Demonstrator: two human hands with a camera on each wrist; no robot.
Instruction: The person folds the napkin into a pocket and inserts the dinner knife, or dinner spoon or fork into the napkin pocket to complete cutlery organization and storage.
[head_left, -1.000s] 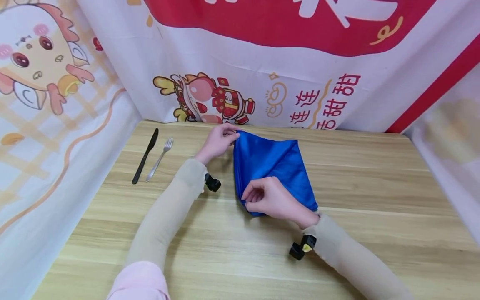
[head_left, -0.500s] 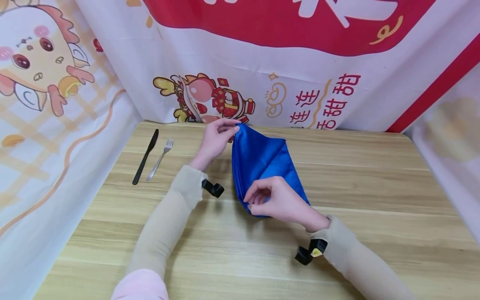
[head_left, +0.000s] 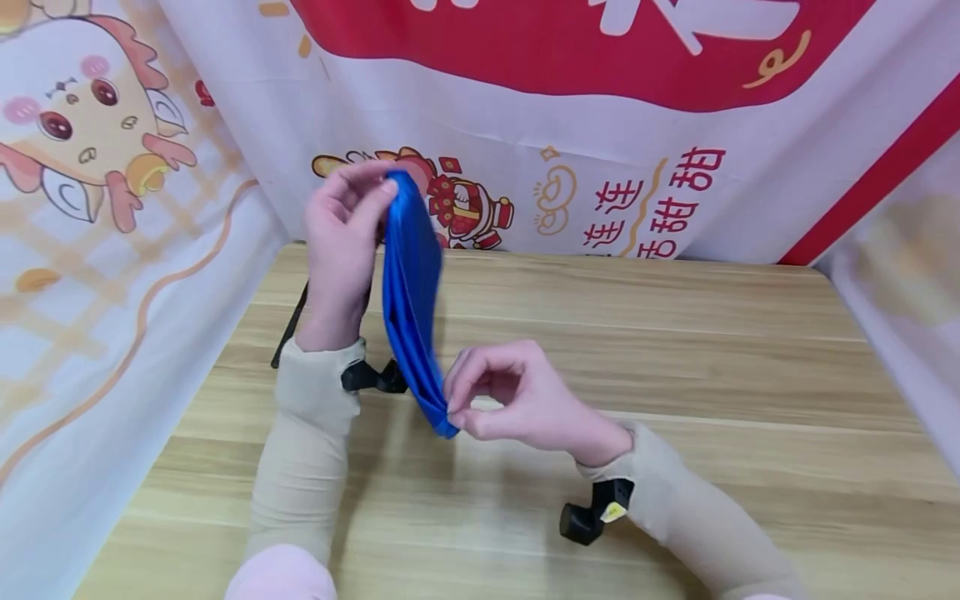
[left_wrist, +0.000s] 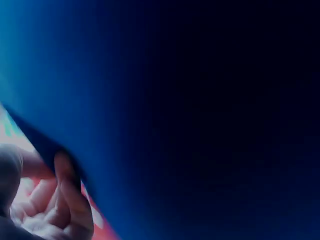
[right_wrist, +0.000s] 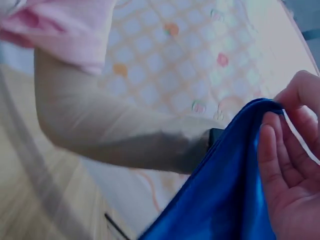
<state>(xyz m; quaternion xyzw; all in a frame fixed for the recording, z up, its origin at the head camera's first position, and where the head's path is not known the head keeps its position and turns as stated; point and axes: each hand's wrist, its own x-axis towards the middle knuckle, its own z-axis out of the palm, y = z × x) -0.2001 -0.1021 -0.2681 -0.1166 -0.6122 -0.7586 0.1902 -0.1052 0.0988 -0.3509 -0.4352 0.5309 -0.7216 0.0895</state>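
Note:
A folded blue satin cloth [head_left: 412,292] is held up on edge above the wooden table, seen nearly side-on with its layered folds facing me. My left hand [head_left: 341,242] pinches its upper corner between thumb and fingers. At the lower corner, my right hand [head_left: 517,392] pinches the cloth with thumb and forefinger. In the left wrist view the blue cloth [left_wrist: 100,100] fills most of the picture, with fingers [left_wrist: 70,195] gripping its edge at lower left. The right wrist view shows the right hand [right_wrist: 295,165] holding a corner of the cloth [right_wrist: 225,190].
A black knife [head_left: 290,329] lies on the wooden table [head_left: 675,350] at the left, partly hidden by the left hand and forearm. The fork is out of sight behind them. Printed curtains [head_left: 487,108] stand at the back and both sides.
Both hands have moved left with the blue cloth. The left hand has lifted its corner high, so the cloth rose from the table and turned edge-on. The left arm now covers the fork.

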